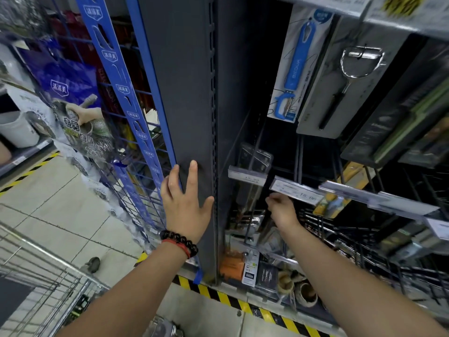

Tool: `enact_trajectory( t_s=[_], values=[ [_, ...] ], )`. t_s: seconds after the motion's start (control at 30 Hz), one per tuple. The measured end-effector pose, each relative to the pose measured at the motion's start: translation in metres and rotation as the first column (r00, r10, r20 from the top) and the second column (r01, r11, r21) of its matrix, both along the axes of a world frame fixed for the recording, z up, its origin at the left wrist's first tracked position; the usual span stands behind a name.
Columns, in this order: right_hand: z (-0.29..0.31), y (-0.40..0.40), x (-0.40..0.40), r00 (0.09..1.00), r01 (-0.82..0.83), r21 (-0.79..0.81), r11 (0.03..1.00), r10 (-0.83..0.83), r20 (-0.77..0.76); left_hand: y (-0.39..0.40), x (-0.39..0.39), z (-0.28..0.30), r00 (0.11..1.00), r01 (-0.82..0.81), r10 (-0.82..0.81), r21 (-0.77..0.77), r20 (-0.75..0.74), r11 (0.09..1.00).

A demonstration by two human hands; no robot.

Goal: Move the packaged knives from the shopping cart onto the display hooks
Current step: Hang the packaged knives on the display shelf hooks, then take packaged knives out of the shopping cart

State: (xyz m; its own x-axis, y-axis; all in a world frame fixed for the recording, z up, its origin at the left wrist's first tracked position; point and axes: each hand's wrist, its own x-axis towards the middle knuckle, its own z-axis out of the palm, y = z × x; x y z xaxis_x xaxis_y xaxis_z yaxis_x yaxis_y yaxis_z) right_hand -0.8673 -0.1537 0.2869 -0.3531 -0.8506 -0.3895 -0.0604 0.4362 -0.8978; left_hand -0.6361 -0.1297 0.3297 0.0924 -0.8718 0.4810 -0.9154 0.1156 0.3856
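My left hand (185,203) lies flat with spread fingers against the dark grey shelf upright (192,93). My right hand (281,211) reaches into the shelf bay, its fingers curled just below a price label (295,190) at the end of a display hook. What those fingers hold is hidden. A clear blister pack (255,159) hangs on the hook (252,152) to the left of that hand. More packaged knives (250,221) hang lower down. The wire shopping cart (36,276) stands at the bottom left, and its contents are mostly out of view.
Packaged peelers, one blue (300,62) and one steel (349,76), hang above. A blue wire rack (136,117) with bagged goods stands left of the upright. Yellow-black hazard tape (230,300) marks the shelf base. Tiled floor (60,195) lies to the left.
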Motion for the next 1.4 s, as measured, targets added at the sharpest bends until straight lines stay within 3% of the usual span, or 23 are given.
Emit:
enact_trajectory(
  t_s=[0.13, 0.27, 0.5, 0.6, 0.87, 1.0, 1.13, 1.27, 1.4],
  values=[
    [-0.004, 0.03, 0.008, 0.964, -0.165, -0.062, 0.984, 0.147, -0.22, 0.034, 0.005, -0.024, 1.0, -0.01, 0.015, 0.232, -0.02, 0.973],
    [0.011, 0.06, 0.029, 0.834, -0.42, -0.097, 0.902, 0.341, -0.434, 0.062, 0.016, -0.039, 0.999, 0.032, -0.044, 0.443, 0.017, 0.896],
    [0.04, 0.095, 0.085, 0.57, -0.702, -0.035, 0.711, 0.532, -0.626, 0.107, 0.049, -0.025, 0.999, 0.037, -0.019, 0.57, -0.038, 0.821],
    [0.044, 0.118, 0.124, 0.507, -0.752, -0.032, 0.658, 0.548, -0.665, 0.138, 0.079, -0.023, 0.995, 0.044, 0.015, 0.566, -0.1, 0.823],
    [0.023, 0.233, 0.258, 0.594, -0.765, -0.171, 0.621, 0.578, -0.559, 0.279, 0.206, -0.036, 0.946, 0.056, 0.122, 0.525, -0.299, 0.849],
    [0.01, 0.299, 0.308, 0.629, -0.766, -0.214, 0.606, 0.639, -0.443, 0.354, 0.263, -0.048, 0.94, -0.008, 0.19, 0.541, -0.283, 0.841],
    [-0.014, 0.34, 0.352, 0.617, -0.778, -0.154, 0.609, 0.695, -0.369, 0.403, 0.301, -0.054, 0.942, -0.046, 0.231, 0.589, -0.243, 0.807],
    [-0.029, 0.357, 0.377, 0.582, -0.799, -0.064, 0.598, 0.742, -0.333, 0.42, 0.324, -0.061, 0.942, -0.074, 0.255, 0.608, -0.217, 0.79],
    [-0.035, 0.353, 0.394, 0.587, -0.802, -0.072, 0.593, 0.758, -0.285, 0.413, 0.341, -0.066, 0.949, -0.087, 0.261, 0.652, -0.176, 0.753]
  ],
)
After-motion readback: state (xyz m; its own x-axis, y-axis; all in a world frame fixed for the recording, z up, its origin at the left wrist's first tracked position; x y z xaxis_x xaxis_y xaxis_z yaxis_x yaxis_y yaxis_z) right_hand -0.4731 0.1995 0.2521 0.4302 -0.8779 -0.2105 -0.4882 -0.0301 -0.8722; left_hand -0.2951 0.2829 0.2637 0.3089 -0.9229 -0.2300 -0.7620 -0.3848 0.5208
